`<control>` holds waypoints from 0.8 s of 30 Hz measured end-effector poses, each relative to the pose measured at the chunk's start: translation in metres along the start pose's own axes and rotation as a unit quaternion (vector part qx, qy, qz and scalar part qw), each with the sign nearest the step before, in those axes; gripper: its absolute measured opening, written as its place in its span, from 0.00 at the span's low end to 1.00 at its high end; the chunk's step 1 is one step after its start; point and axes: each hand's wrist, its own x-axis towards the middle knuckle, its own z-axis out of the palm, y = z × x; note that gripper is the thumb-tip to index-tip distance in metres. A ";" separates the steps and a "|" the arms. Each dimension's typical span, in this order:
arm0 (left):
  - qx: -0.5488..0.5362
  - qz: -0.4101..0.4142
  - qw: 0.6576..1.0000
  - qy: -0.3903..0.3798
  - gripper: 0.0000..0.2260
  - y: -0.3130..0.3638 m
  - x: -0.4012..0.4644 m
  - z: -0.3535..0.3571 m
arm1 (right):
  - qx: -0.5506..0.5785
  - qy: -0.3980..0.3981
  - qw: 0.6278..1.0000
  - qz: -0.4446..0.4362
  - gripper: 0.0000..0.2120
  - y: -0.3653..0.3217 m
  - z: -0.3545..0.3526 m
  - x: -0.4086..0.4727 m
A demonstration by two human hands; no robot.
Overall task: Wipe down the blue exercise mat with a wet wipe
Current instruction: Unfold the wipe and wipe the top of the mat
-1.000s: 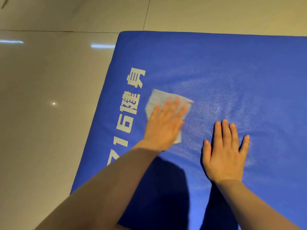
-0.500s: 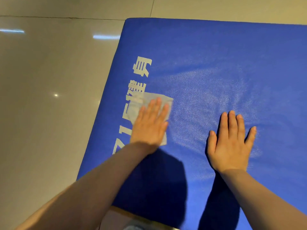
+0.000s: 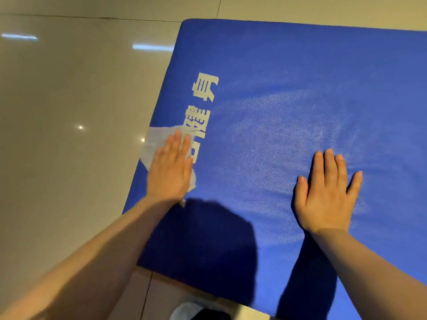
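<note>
- While the blue mat (image 3: 288, 107) fills the frame's right, the left hand (image 3: 169, 172) presses the wet wipe (image 3: 153, 144) flat at its left edge, fingers straight;
- right hand (image 3: 324, 195) rests flat, lower right, fingers spread.

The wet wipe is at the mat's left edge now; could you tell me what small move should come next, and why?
Probably sweep the left hand with the wet wipe back rightward: the wipe already overhangs the blue mat's left edge, while the right hand rests flat.
</note>
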 end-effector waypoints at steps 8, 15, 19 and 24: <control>-0.038 -0.140 0.989 0.008 0.24 0.010 -0.018 0.001 | -0.020 -0.019 1.000 -0.010 0.32 0.000 0.002 -0.001; -0.017 0.178 0.984 0.000 0.24 0.168 -0.020 0.010 | 0.045 -0.058 0.997 -0.026 0.27 0.018 -0.030 -0.024; -0.012 0.237 0.971 -0.018 0.23 0.142 -0.049 0.013 | 0.036 -0.064 0.997 -0.027 0.26 0.030 -0.034 -0.085; -0.035 0.071 0.997 -0.014 0.24 0.042 -0.089 0.016 | 0.015 -0.096 0.995 -0.037 0.28 0.014 -0.023 -0.123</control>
